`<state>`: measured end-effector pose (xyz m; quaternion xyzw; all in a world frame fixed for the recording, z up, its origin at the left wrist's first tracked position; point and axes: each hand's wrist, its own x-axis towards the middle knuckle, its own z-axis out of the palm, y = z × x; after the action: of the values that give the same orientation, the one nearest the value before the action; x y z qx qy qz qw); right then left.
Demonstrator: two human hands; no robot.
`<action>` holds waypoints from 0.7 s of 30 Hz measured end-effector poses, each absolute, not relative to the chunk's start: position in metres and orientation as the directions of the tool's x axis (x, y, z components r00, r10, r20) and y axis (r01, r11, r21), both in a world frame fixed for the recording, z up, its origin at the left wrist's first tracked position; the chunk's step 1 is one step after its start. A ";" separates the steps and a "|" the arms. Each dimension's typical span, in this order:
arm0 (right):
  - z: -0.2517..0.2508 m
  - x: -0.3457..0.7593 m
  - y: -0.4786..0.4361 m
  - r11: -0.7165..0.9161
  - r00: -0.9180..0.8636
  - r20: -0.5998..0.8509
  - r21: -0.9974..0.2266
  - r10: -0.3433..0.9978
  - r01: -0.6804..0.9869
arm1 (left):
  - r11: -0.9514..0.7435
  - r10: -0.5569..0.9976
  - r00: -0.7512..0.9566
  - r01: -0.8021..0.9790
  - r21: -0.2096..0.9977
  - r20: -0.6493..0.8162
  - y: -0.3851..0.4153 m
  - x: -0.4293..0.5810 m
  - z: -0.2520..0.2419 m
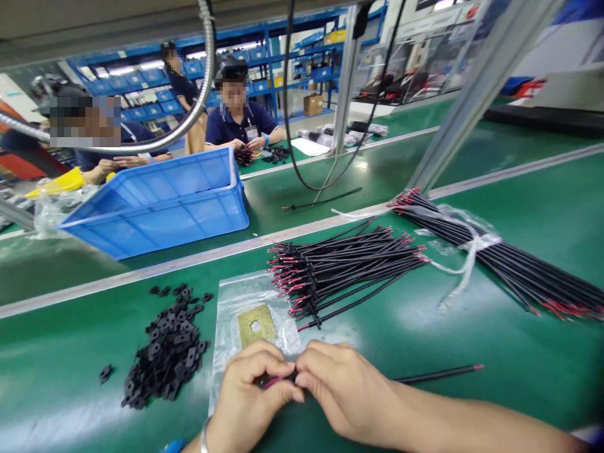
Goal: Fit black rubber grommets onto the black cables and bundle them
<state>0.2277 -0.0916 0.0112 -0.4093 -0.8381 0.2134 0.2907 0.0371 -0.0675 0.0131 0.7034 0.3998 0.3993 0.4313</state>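
Observation:
My left hand (257, 390) and my right hand (346, 387) meet at the near middle of the bench, fingertips pinched together and touching. A black cable (438, 375) runs out from behind my right hand to a red-tipped end on the right. Red wire and a bit of a small black piece (292, 376) show between the fingers; how they fit together is hidden. To the left lies a loose pile of small black pieces with holes (165, 349). Beyond my hands, a stack of black cables (349, 264) has red wire ends and black cross-pieces near its left end.
A yellowish square plate with a hole (256, 324) lies on a clear plastic bag (229, 302). A tied cable bundle (519, 258) rests on the right. Beyond the metal rail stands a blue bin (189, 217). Dark cords (286, 94) hang overhead; people sit across the bench.

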 end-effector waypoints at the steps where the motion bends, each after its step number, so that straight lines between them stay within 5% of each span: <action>1: 0.011 0.228 -0.090 0.557 -0.489 0.302 -0.626 0.819 0.546 | -0.290 0.917 0.344 0.226 0.930 0.202 -0.067 0.038 0.012; 21: 0.011 0.238 -0.077 0.575 -0.512 0.314 -0.648 0.799 0.500 | -0.049 0.947 0.322 0.125 0.991 0.006 -0.070 0.035 0.008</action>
<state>0.2382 -0.0772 0.0113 -0.3896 -0.8339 0.2467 0.3033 0.0354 -0.0701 0.0077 0.6134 0.4369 0.3851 0.5335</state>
